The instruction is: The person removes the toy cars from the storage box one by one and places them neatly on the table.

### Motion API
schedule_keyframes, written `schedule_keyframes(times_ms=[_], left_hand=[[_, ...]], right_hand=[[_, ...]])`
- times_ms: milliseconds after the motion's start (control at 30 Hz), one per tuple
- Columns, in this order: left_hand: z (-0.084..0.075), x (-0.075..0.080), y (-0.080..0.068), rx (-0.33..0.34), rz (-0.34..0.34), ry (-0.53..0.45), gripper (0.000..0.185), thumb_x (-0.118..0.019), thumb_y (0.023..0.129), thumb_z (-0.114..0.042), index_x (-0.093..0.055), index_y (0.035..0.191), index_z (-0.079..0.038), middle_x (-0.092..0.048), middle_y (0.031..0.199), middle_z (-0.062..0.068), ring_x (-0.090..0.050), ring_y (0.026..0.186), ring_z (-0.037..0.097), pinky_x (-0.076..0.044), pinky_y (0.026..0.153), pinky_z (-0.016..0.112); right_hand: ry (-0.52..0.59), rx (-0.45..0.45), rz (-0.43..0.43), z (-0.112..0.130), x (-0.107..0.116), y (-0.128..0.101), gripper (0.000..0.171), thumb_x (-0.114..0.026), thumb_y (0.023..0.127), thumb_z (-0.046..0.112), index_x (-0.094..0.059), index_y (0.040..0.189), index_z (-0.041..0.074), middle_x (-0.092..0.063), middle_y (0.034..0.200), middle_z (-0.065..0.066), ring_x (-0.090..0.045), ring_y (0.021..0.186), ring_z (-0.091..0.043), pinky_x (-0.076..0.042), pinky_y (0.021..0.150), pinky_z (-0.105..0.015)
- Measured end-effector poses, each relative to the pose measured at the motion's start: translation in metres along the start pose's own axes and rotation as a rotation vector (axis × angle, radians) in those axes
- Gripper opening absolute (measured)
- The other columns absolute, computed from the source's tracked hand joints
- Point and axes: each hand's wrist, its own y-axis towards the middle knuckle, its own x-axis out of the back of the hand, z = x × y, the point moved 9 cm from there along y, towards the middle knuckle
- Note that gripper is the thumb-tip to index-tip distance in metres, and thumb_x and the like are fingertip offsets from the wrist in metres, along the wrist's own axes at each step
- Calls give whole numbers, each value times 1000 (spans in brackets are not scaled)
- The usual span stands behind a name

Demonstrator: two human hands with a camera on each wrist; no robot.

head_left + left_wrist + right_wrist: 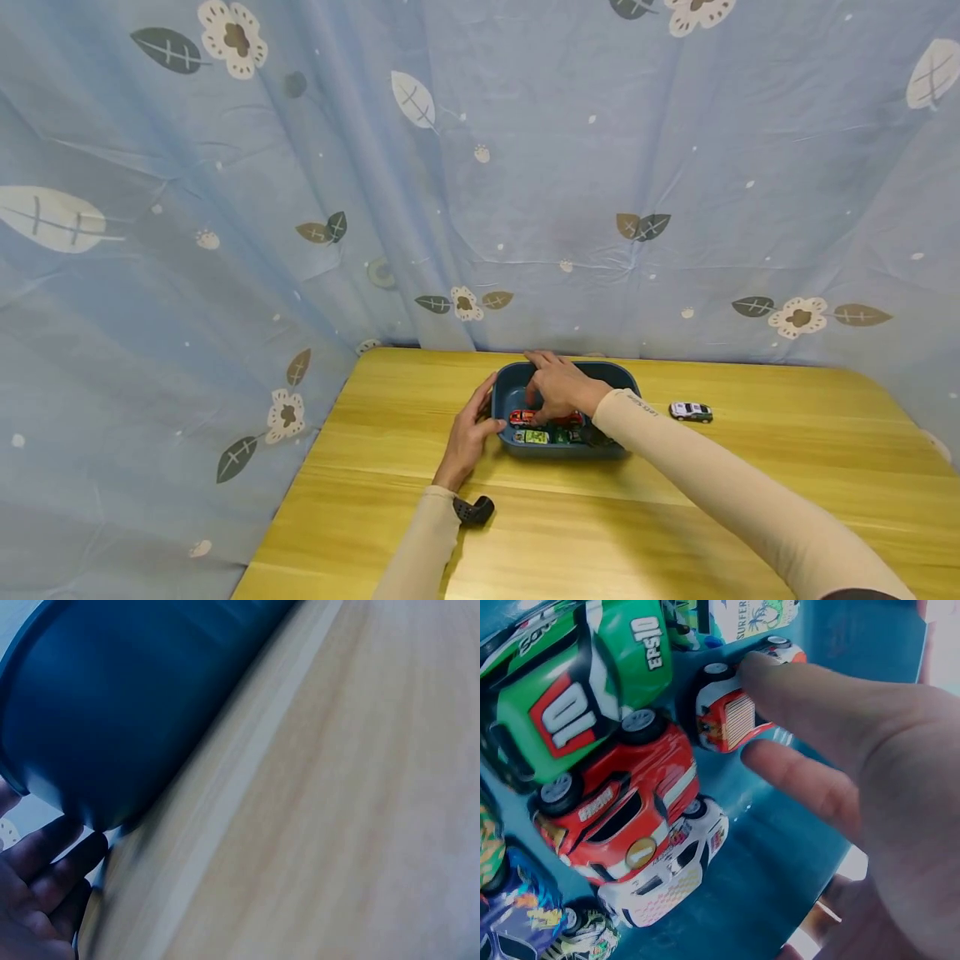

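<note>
A dark blue tray point(564, 451) stands at the far middle of a wooden table point(675, 525). It holds several toy cars. My right hand point(558, 387) reaches into the tray palm down with fingers extended. In the right wrist view the right hand point(817, 727) touches a small red and white car point(731, 716) with one fingertip. Beside it lie a green car numbered 10 point(577, 682), a red car point(619, 802) and a white car point(667, 881) on the tray floor point(780, 862). My left hand point(471, 429) rests against the tray's left wall, seen as the left hand point(37, 900) beside the tray corner point(112, 712).
A white toy car point(691, 411) sits alone on the table to the right of the tray. A blue flowered curtain point(525, 167) hangs close behind the table and along its left side. The table's left edge lies near my left arm.
</note>
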Motion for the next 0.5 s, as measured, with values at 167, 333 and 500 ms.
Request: schedule_keyframes(times_ms=[167,333,500], left_hand=[[0,-1,0,-2,10,-9,84,-64,87,-19,-39,166,-34,-58,156,9,-61,138,33,-47,111,51],[0,-1,-1,4,3,-4,85,-64,86,-20,-39,165,-36,-58,157,8,-60,139,32,-47,111,52],[1,0,-1,14,-3,-3,84,-63,85,-20,-40,165,-37,-58,157,6,-59,140,30,-46,112,52]], right_hand=[[-2,-1,11,0,-2,1,21,-88,85,43,-84,98,27,-30,172,-22,-23,160,-44,-28,124,-65],[-4,-1,18,-1,-3,2,17,-88,85,42,-84,96,29,-30,172,-21,-24,160,-43,-27,124,-65],[1,-12,24,-1,-5,4,22,-89,84,45,-85,99,30,-29,173,-19,-22,162,-41,-24,125,-65]])
